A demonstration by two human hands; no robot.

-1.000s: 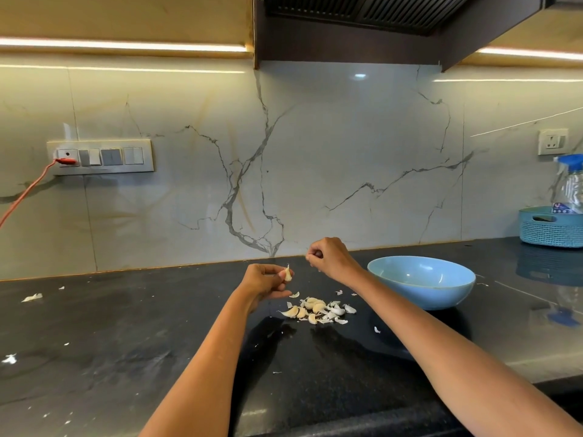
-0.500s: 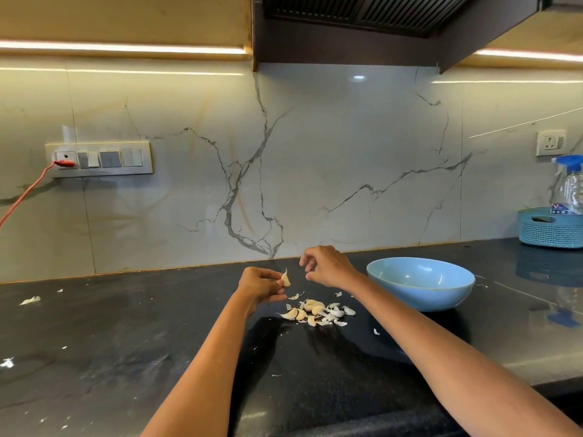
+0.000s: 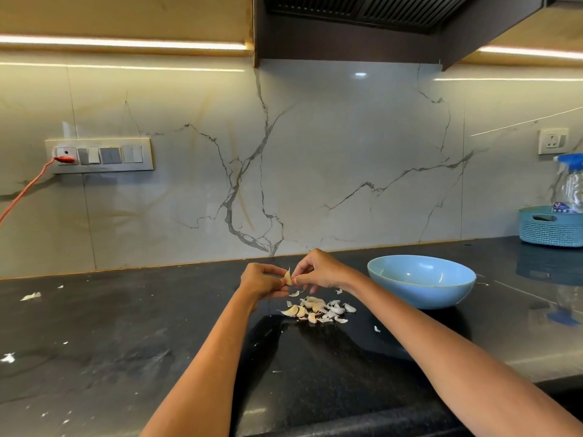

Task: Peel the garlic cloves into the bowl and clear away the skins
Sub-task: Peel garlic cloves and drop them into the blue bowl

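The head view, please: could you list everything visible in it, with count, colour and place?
Held garlic clove: one, cream, pinched between both hands above the counter.
Pile of garlic cloves and loose skins: count unclear, cream and white, on the counter below the hands.
Round blue bowl: one, light blue, right of the pile; no cloves visible inside.
Black stone counter: one, with stray white skin flecks.
Teal woven basket: one, far right by the wall.
Clear spray bottle: one, blue top, in the basket.
Switch panel: one, grey, left wall, orange cord plugged in.
White wall socket: one, right wall.
Left hand: pinches the clove.
Right hand: pinches the clove's upper edge.
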